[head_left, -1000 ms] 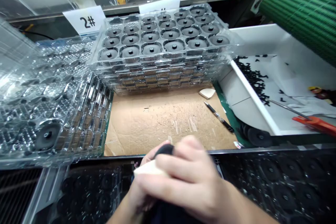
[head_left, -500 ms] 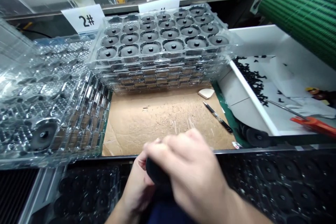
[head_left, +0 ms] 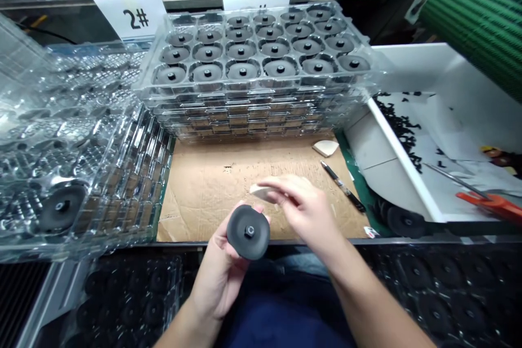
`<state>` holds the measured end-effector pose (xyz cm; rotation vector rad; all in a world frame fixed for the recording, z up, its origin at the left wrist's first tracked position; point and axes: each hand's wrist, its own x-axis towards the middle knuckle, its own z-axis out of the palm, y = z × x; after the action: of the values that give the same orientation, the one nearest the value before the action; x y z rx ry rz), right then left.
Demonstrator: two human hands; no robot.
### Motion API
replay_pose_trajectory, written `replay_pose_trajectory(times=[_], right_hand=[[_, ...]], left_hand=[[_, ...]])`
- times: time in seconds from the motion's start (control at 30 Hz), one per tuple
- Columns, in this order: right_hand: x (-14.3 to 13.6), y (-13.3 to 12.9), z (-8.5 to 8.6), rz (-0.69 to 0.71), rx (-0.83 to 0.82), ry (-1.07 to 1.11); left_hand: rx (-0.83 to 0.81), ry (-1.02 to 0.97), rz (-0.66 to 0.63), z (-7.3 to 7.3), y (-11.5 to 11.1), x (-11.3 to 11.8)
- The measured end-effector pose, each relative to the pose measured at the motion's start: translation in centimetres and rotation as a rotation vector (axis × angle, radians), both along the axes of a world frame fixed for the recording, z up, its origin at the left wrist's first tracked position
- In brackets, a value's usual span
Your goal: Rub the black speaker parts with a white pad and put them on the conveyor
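My left hand [head_left: 224,272] holds a round black disc [head_left: 248,232] by its edge, with the disc's raised centre hub facing up. My right hand [head_left: 304,209] pinches a small white wedge-shaped piece [head_left: 263,192] just above and to the right of the disc, apart from it. Below both hands lies a brown cardboard sheet [head_left: 204,190]. On its right part rest another white wedge [head_left: 325,147] and a black pen [head_left: 343,187].
Behind the cardboard stands a stack of clear trays [head_left: 253,84] with black discs. More clear trays [head_left: 118,152] are at left. A white bin [head_left: 408,174] at right holds small black parts and orange-handled pliers [head_left: 489,204]. Filled dark trays [head_left: 440,288] lie in front.
My hands have moved apart. The disc now shows face up in my left hand, and the white wedge shows in my right hand, which has moved up and right.
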<state>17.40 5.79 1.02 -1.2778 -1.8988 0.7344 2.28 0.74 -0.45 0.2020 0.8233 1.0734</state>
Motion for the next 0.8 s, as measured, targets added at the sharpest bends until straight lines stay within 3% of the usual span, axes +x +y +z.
replay_pose_trajectory(times=[0.07, 0.17, 0.27, 0.33, 0.47, 0.57, 0.7, 0.8], right_hand=[[1.1, -0.1, -2.8, -0.067, -0.070, -0.045], [1.8, -2.1, -6.6, -0.041, -0.111, -0.092], [1.9, -3.9, -7.5, -0.024, -0.124, -0.125], [1.5, -3.8, -5.8, -0.076, -0.118, -0.134], [-0.9, -2.5, 0.5, -0.240, 0.082, -0.039], [-2.9, -2.3, 3.7, -0.014, 0.181, -0.052], [-3.4, -2.3, 4.4, 0.259, -0.067, -0.114], [-3.7, -2.0, 3.9, 0.087, 0.074, -0.128]], left_hand=[[-0.045, -0.081, 0.044, -0.2, 0.3, -0.3], [-0.095, -0.174, 0.056, -0.6, 0.4, -0.8], [-0.097, -0.215, 0.051, -0.8, 0.6, -1.0], [-0.092, -0.215, 0.037, -0.8, 0.9, -0.8], [-0.064, -0.172, 0.016, -0.5, 1.1, -0.1], [-0.130, -0.134, -0.014, -0.5, 0.8, -0.1], [-0.151, -0.043, 0.027, -0.5, 0.4, -0.3], [-0.097, -0.036, -0.001, 0.1, 0.6, 0.1]])
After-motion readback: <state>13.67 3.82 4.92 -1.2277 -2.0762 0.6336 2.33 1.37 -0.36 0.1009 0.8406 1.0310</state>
